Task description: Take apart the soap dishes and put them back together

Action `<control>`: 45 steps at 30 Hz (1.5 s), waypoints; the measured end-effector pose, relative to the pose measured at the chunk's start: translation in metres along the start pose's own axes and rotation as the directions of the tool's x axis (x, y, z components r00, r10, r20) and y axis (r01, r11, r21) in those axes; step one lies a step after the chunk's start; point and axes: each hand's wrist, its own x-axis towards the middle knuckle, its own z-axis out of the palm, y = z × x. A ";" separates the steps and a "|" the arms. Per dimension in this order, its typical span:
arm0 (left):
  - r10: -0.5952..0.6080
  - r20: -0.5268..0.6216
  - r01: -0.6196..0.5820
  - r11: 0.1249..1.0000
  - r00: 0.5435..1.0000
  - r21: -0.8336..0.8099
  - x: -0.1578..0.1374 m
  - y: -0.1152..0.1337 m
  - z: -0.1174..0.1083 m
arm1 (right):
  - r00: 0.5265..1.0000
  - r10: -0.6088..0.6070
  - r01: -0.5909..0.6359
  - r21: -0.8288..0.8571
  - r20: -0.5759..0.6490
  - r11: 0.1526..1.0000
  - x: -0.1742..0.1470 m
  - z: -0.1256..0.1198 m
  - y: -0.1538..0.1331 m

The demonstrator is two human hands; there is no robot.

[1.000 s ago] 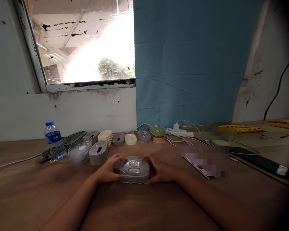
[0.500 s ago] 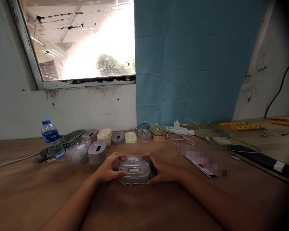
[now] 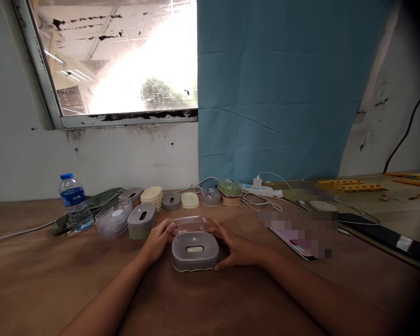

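A person's left hand (image 3: 158, 240) and right hand (image 3: 238, 246) appear bare, slim-fingered and uncovered to the wrist. The left forearm (image 3: 117, 289) and right forearm (image 3: 301, 284) are bare as well, each narrow at the wrist and broadening smoothly toward the elbow; details of the nails are too small to make out clearly.

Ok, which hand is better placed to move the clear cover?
Probably the left hand: its thumb and fingers hold the left end of the clear cover, while the right hand has its thumb low beside the grey box.
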 end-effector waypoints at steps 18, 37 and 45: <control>-0.045 -0.149 0.054 0.997 0.988 0.055 0.004 -0.008 -0.003 | 1.000 0.006 -0.006 0.016 -0.024 1.000 0.000 -0.001 -0.002; -0.048 -0.112 0.069 0.979 0.993 0.190 0.007 -0.017 -0.002 | 1.000 -0.001 -0.003 -0.218 -0.015 0.976 0.000 -0.005 -0.008; 0.218 0.042 -0.210 0.845 0.975 0.491 0.005 -0.011 -0.004 | 1.000 -0.002 -0.002 -0.210 -0.022 0.978 0.001 -0.005 -0.010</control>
